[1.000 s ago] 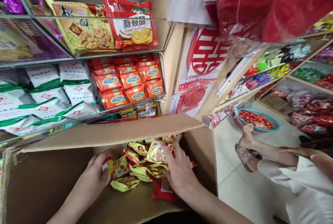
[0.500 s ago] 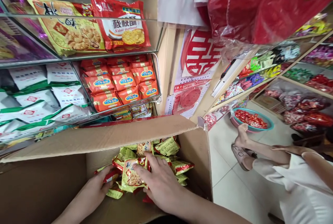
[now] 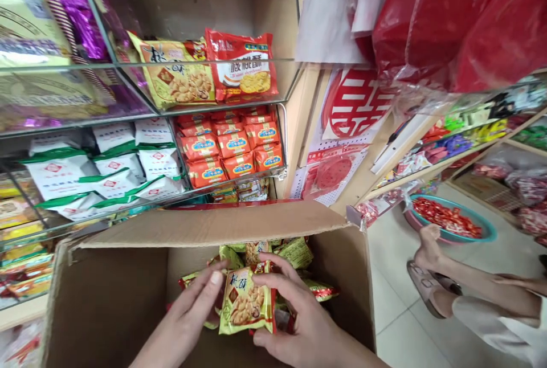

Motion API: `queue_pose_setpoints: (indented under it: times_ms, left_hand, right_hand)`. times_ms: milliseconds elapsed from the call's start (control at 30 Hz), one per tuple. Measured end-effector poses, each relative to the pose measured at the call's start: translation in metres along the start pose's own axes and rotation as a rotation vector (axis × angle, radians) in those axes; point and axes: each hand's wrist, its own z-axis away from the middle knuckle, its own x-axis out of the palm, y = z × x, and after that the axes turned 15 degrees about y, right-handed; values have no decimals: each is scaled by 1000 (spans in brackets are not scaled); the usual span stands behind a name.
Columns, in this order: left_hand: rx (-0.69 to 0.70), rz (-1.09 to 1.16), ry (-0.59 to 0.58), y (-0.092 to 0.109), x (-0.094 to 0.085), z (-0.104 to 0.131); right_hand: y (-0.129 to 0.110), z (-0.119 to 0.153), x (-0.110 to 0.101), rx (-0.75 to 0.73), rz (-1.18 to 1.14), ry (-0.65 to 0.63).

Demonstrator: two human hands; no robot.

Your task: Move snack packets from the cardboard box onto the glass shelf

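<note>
My right hand grips a small yellow-and-red packet of walnut cookies, front facing up, with fingers on its right and top edges and the thumb below. Beside the packet's left edge is my left hand, slightly blurred, its fingers stretched out and its thumb raised; I cannot tell whether it touches the packet. Both hands are inside an open cardboard box. Under and behind them, several more packets of the same sort lie loose in the box, such as a yellow-green packet, partly hidden by my hands.
Behind the box flap stands a shelf with a yellow cookie bag, a red shortbread bag, orange packets and white-green packets. At right are a blue-rimmed basin of red sweets and a person's leg.
My right hand has lifted the cookie packet nearer to me. My left hand has come in from the packets at left to beside it. The view has shifted left.
</note>
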Motion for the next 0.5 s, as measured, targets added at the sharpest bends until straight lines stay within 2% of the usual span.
queue_pose_setpoints:
  times_ms: [100,200,333,400,433,500]
  left_hand:
    - [28,215,58,9,18,11]
    - [170,262,182,11,27,17]
    - [334,250,375,25,35,30]
    - [340,224,450,35,38,34]
    - [304,233,443,40,39,35]
    - [188,302,344,47,40,35]
  right_hand:
    - [-8,2,10,127,-327,55]
    - [-15,-1,20,247,-575,242]
    - [-21,-12,26,357,-359,487]
    - [-24,-19,27,373,-298,557]
    - [-25,-22,26,356,-290,583]
    - [-28,-27,26,289,-271,610]
